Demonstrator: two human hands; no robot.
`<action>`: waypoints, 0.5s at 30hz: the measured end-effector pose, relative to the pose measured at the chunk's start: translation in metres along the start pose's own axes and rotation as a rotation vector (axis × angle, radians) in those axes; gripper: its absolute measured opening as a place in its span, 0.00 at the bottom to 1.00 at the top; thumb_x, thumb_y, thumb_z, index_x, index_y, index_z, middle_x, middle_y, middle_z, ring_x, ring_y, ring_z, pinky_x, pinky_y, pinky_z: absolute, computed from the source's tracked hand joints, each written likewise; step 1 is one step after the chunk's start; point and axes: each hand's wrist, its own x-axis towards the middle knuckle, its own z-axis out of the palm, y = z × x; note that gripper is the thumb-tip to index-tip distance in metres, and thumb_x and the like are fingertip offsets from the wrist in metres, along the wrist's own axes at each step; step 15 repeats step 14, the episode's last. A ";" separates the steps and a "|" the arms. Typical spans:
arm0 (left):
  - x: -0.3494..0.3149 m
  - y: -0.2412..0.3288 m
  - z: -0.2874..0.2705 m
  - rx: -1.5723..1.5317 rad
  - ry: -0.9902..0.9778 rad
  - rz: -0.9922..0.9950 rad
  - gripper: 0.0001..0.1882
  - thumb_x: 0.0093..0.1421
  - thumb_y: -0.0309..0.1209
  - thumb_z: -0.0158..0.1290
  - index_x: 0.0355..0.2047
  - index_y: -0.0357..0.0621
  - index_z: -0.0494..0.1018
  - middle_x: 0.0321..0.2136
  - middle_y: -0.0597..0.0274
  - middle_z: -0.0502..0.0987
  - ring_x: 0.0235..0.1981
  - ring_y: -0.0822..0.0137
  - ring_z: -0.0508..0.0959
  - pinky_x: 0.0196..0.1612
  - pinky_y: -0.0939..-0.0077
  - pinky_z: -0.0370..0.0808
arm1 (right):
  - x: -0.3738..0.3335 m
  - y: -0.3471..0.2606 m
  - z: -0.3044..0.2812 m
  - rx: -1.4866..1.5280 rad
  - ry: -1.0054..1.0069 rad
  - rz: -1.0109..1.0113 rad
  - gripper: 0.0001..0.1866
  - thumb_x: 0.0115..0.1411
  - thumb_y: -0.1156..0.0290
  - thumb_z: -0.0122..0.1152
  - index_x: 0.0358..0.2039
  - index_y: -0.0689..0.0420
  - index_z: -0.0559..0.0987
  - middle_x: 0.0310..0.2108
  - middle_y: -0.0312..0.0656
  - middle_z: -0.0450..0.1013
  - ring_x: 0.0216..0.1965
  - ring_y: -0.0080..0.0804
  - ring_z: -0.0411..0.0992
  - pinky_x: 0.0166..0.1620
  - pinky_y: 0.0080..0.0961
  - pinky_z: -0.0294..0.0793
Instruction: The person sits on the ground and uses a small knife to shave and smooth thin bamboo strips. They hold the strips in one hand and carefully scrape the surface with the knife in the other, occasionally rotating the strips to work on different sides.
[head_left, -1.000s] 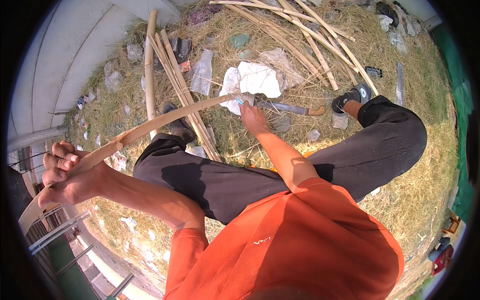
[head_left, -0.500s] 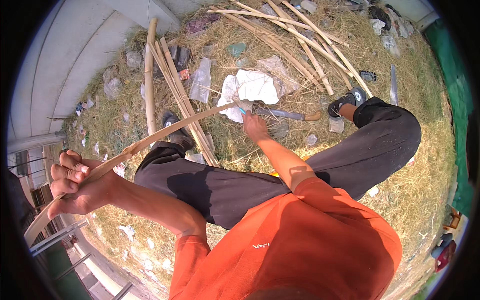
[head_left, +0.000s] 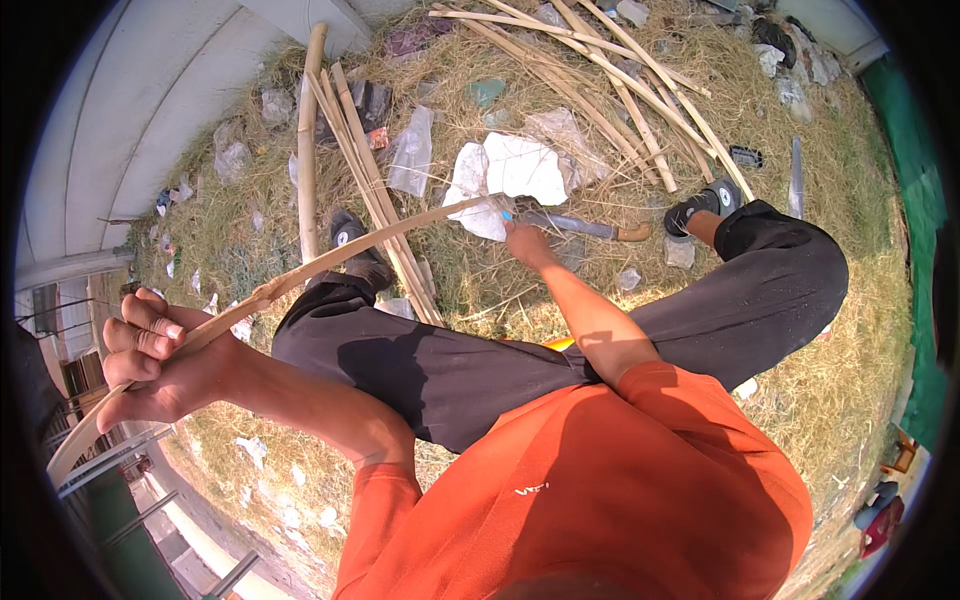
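Strip: a long, thin, bowed bamboo strip (head_left: 330,262) is held across the left half of the view, from the lower left edge up to a point just left of the white sheet (head_left: 520,170).
Left hand: the left hand (head_left: 150,365) is clamped on the strip near its lower end, fingers (head_left: 135,335) curled over it; a short length of strip sticks out beyond the fist toward the lower left.
Right hand: the right hand (head_left: 525,240) is closed at the far tip of the strip, just below the white sheet; something small and blue shows at the fingertips, too small to tell what it is.
Hands: they are held well apart, one at each end of the strip.
Knife: a knife (head_left: 580,228) with a wooden handle lies on the straw just right of the right hand, not touched.
Legs: black trousers (head_left: 560,345) are seen below the strip, knees spread; a dark shoe (head_left: 350,235) lies under the strip's middle and another shoe (head_left: 705,205) sits right of the knife.
Poles: a bundle of bamboo poles (head_left: 370,190) lies behind the strip, left of the white sheet; more poles (head_left: 610,85) are spread above and right of the sheet.
Ground: dry straw (head_left: 830,330) is strewn with scraps of plastic (head_left: 412,155) left of the sheet.
Wall: a pale concrete wall (head_left: 130,130) runs along the upper left.
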 end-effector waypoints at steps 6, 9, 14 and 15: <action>-0.003 -0.003 0.025 -0.044 -0.006 0.066 0.36 0.66 0.64 0.30 0.12 0.49 0.57 0.09 0.66 0.57 0.11 0.74 0.53 0.20 0.79 0.51 | -0.137 -0.155 -0.067 0.494 -0.143 -0.417 0.21 0.69 0.54 0.41 0.44 0.61 0.68 0.25 0.58 0.72 0.31 0.61 0.72 0.35 0.49 0.67; -0.003 0.000 0.029 -0.026 0.001 0.094 0.36 0.66 0.63 0.29 0.12 0.49 0.56 0.09 0.67 0.57 0.11 0.74 0.53 0.20 0.79 0.51 | -0.217 -0.206 -0.101 0.511 -0.099 -0.826 0.17 0.69 0.58 0.46 0.41 0.62 0.66 0.14 0.53 0.66 0.22 0.61 0.68 0.29 0.48 0.66; -0.007 0.002 0.036 0.164 0.097 0.118 0.35 0.67 0.62 0.28 0.13 0.49 0.57 0.09 0.67 0.56 0.10 0.75 0.53 0.21 0.80 0.53 | -0.224 -0.186 -0.081 0.093 -0.051 -0.641 0.12 0.67 0.61 0.52 0.42 0.57 0.68 0.40 0.64 0.72 0.22 0.55 0.75 0.25 0.48 0.74; -0.007 0.002 0.036 0.164 0.097 0.118 0.35 0.67 0.62 0.28 0.13 0.49 0.57 0.09 0.67 0.56 0.10 0.75 0.53 0.21 0.80 0.53 | -0.224 -0.186 -0.081 0.093 -0.051 -0.641 0.12 0.67 0.61 0.52 0.42 0.57 0.68 0.40 0.64 0.72 0.22 0.55 0.75 0.25 0.48 0.74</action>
